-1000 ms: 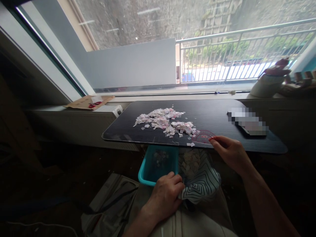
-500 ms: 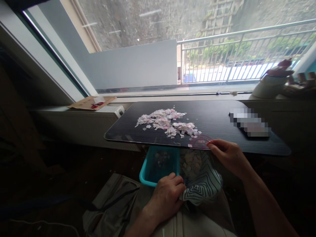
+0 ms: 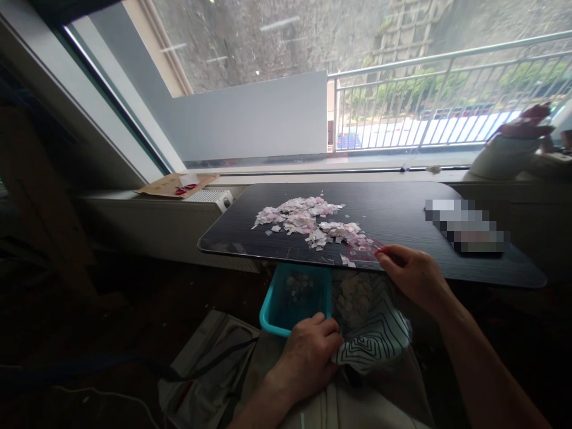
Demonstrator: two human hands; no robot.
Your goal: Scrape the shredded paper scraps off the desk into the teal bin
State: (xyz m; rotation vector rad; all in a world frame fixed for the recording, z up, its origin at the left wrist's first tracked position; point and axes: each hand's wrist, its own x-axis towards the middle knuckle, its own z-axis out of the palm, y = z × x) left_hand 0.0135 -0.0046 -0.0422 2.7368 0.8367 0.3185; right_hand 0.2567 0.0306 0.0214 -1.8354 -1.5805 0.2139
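Note:
My right hand pinches a clear plastic protractor with red markings over the table's front edge. The protractor touches the near right part of a pile of small pale paper scraps; some scraps overlap it. My left hand is closed on the edge of a patterned bag with black wavy lines, below the table. Paper scraps lie in the bag's mouth. Beside my left fingers stands a turquoise bin with scraps at its bottom. Whether these fingers also grip its rim is hidden.
The dark table reaches to the window sill. A blurred-out object lies at its right. Behind on the left are a brown envelope with red-handled scissors and a white radiator. A figurine stands on the sill.
My right hand has pushed the protractor up from the table's front edge into the near scraps. The left hand keeps its hold. The whole view has shifted slightly.

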